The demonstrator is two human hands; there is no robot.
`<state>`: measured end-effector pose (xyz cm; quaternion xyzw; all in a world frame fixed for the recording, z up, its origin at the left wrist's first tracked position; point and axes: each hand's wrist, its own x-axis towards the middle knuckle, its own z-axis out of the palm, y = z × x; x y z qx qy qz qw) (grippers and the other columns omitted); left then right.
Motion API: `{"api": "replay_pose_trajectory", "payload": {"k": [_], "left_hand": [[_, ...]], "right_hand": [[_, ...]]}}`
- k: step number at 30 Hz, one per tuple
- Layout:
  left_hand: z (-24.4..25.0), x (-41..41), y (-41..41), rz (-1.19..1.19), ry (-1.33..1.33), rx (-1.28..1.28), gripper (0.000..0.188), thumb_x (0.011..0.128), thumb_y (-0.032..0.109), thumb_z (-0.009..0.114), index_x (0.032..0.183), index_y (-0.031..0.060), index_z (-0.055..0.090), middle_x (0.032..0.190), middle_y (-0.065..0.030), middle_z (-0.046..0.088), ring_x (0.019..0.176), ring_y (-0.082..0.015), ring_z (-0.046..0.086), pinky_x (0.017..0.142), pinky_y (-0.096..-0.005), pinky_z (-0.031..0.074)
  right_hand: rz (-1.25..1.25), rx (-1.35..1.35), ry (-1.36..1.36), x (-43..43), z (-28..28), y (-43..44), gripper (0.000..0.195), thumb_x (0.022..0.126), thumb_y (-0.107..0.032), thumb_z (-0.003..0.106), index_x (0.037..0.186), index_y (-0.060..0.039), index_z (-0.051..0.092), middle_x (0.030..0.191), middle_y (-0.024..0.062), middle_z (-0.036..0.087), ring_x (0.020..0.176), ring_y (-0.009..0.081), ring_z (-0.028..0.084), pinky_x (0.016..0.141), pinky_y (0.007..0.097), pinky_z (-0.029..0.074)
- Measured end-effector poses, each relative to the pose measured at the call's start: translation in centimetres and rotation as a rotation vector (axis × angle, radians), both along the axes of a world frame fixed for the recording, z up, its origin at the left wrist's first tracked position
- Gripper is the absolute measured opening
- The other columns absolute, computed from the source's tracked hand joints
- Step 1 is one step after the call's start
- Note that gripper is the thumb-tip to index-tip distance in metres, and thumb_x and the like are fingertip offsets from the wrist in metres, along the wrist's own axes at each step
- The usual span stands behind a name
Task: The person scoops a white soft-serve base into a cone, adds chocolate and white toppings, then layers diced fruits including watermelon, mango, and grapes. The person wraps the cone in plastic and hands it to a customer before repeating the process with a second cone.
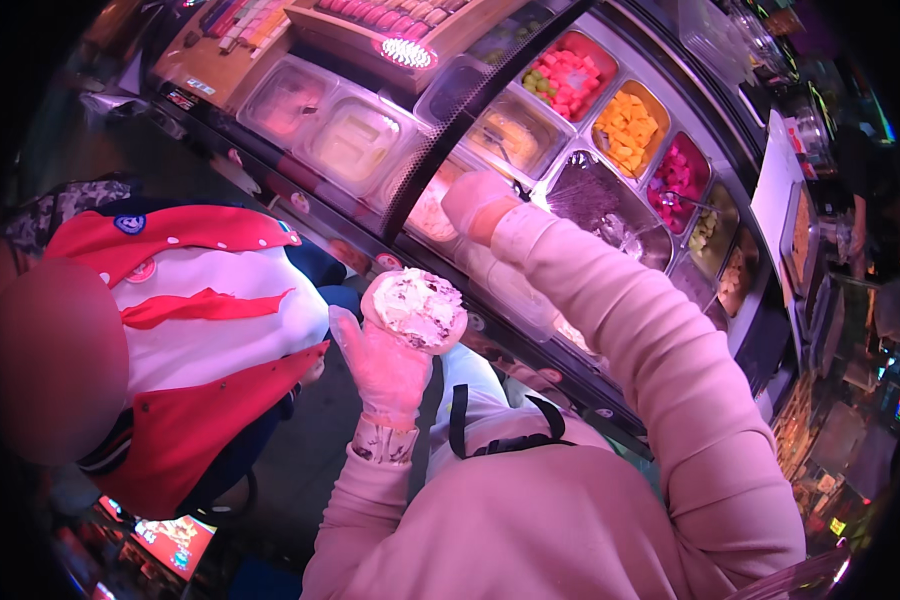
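On the fingers of my left hand [394, 367], in a clear plastic glove, rests a round, pale dough base topped with white cream [418, 306] with dark bits in it. My gloved right hand [476, 201] reaches over the counter, above a steel pan of pale creamy filling [436, 204]. Its fingers are bent and partly hidden, so I cannot tell whether they hold a tool. Just beyond it are a pan of yellow filling [511, 139] with a utensil in it and a pan of dark purple filling [581, 191].
Farther back stand pans of pink and green fruit cubes [566, 79], mango-like yellow cubes [630, 129] and magenta cubes [675, 176]. A black perforated bar [450, 135] crosses the counter. At left stands a person in a red jacket [187, 232], close to my left hand.
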<state>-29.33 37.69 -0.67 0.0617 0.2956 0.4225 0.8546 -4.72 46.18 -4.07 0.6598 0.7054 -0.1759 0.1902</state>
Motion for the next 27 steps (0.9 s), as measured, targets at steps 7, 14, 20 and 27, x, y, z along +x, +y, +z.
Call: {"api": "replay_pose_trajectory", "payload": {"k": [7, 14, 20, 27], "left_hand": [[-0.2, 1.4, 1.0, -0.065, -0.064, 0.002, 0.094, 0.101, 0.076, 0.053, 0.159, 0.0028, 0.045, 0.160, -0.0170, 0.051, 0.147, -0.0357, 0.050, 0.125, -0.0556, 0.038], [1.2, 5.5, 1.9, -0.062, -0.139, 0.045, 0.090, 0.105, 0.070, 0.051, 0.159, -0.0006, 0.043, 0.158, -0.0195, 0.053, 0.146, -0.0371, 0.053, 0.123, -0.0547, 0.041], [4.9, 8.2, 2.1, -0.149, -0.202, 0.037, 0.101, 0.102, 0.076, 0.051, 0.161, -0.0050, 0.037, 0.163, -0.0214, 0.047, 0.147, -0.0378, 0.051, 0.124, -0.0557, 0.041], [3.2, 7.3, 0.9, 0.055, -0.090, 0.080, 0.096, 0.102, 0.077, 0.051, 0.162, 0.0025, 0.041, 0.164, -0.0171, 0.048, 0.149, -0.0382, 0.049, 0.122, -0.0568, 0.042]], "right_hand": [[0.040, 0.204, 1.038, 15.1, -2.3, -4.6, 0.023, 0.086, -0.013, 0.073, 0.104, -0.0025, 0.083, 0.093, 0.0175, 0.078, 0.082, 0.0363, 0.074, 0.070, 0.0442, 0.057], [-0.794, 0.320, 1.096, 7.3, 14.3, -16.6, 0.024, 0.097, -0.011, 0.080, 0.120, -0.0024, 0.082, 0.094, 0.0052, 0.080, 0.073, 0.0076, 0.063, 0.062, 0.0299, 0.050], [-0.049, 0.782, 0.240, 2.9, 12.5, -21.7, 0.053, 0.093, -0.012, 0.067, 0.145, -0.0054, 0.066, 0.067, 0.0062, 0.052, 0.054, 0.0266, 0.055, 0.049, 0.0424, 0.045], [0.104, 0.875, 0.235, 5.9, 12.7, -25.5, 0.068, 0.084, -0.008, 0.072, 0.151, -0.0011, 0.059, 0.062, 0.0038, 0.046, 0.051, 0.0248, 0.053, 0.049, 0.0399, 0.042]]}}
